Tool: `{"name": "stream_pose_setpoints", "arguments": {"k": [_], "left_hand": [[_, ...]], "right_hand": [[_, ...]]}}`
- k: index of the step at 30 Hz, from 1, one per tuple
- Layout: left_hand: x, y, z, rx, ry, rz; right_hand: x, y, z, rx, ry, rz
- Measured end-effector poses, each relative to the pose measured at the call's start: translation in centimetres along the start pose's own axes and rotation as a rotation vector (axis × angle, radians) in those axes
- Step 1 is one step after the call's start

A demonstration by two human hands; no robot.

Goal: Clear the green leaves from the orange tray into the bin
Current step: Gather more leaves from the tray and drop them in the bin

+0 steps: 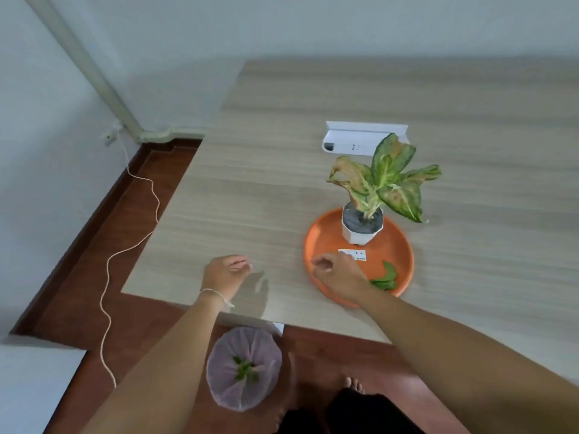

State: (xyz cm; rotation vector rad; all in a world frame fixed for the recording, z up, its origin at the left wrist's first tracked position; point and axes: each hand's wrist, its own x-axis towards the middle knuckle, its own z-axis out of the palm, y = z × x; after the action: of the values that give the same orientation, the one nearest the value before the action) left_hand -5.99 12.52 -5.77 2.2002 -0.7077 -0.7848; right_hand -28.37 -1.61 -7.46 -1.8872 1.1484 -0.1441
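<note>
A round orange tray (394, 242) lies on the wooden table. A few green leaves (387, 277) rest in its near right part. My right hand (336, 274) hovers over the tray's near left side, fingers curled, with nothing visible in it. My left hand (225, 272) floats above the bare table left of the tray, fingers loosely bent and holding nothing. On the floor below the table edge stands the bin (244, 368), lined with a pale bag, with some green leaf bits at its bottom.
A white pot with a variegated plant (363, 227) stands at the tray's far side, and a small white card (357, 254) lies in front of it. A white box (363, 136) sits further back. A cord (125, 245) trails on the brown floor. My bare feet (354, 383) are near the bin.
</note>
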Motion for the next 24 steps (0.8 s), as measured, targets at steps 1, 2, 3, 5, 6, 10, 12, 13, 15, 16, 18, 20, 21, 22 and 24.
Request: {"name": "stream_pose_setpoints", "arguments": {"k": [1, 2, 3, 5, 6, 10, 12, 13, 15, 16, 18, 20, 21, 22, 24], "left_hand": [[0.2, 1.3, 1.5, 0.028, -0.051, 0.023], [0.4, 2.5, 3.0, 0.061, -0.110, 0.050], [0.6, 3.6, 4.4, 0.105, -0.168, 0.084], [0.8, 5.6, 7.3, 0.229, -0.263, 0.176], [0.9, 6.3, 8.7, 0.302, -0.304, 0.223], [1.3, 8.3, 13.1, 0.648, -0.501, 0.336], [1.5, 8.7, 14.8, 0.808, -0.586, 0.358], [1.5, 8.8, 15.4, 0.857, -0.606, 0.362], [1.6, 8.9, 16.4, 0.923, -0.606, 0.374], [1.7, 8.8, 16.8, 0.957, -0.605, 0.388], [1.5, 8.7, 17.2, 1.016, -0.597, 0.421], [1.5, 8.7, 17.3, 1.027, -0.579, 0.442], [1.5, 8.6, 17.4, 1.014, -0.574, 0.437], [1.6, 8.5, 17.4, 0.993, -0.569, 0.426], [1.8, 8.2, 17.3, 0.953, -0.552, 0.418]], "right_hand": [[0.0, 1.2, -1.5, -0.030, 0.006, 0.008], [0.0, 2.4, -2.9, -0.062, 0.007, 0.021], [0.0, 3.5, -4.2, -0.105, 0.000, 0.040], [0.0, 5.6, -6.0, -0.207, -0.020, 0.093], [0.0, 6.6, -6.5, -0.254, -0.027, 0.118], [0.2, 8.4, -6.9, -0.441, -0.080, 0.139], [0.3, 8.7, -6.8, -0.510, -0.101, 0.102], [0.3, 8.6, -6.7, -0.535, -0.113, 0.069], [0.2, 8.4, -5.9, -0.597, -0.117, 0.009], [0.2, 8.1, -5.4, -0.631, -0.124, -0.011], [0.4, 7.8, -4.4, -0.685, -0.147, -0.028], [0.4, 7.5, -3.8, -0.703, -0.165, -0.034], [0.3, 7.5, -3.7, -0.702, -0.177, -0.035], [0.2, 7.6, -3.7, -0.696, -0.186, -0.037], [0.0, 7.8, -3.9, -0.675, -0.188, -0.031]]}}
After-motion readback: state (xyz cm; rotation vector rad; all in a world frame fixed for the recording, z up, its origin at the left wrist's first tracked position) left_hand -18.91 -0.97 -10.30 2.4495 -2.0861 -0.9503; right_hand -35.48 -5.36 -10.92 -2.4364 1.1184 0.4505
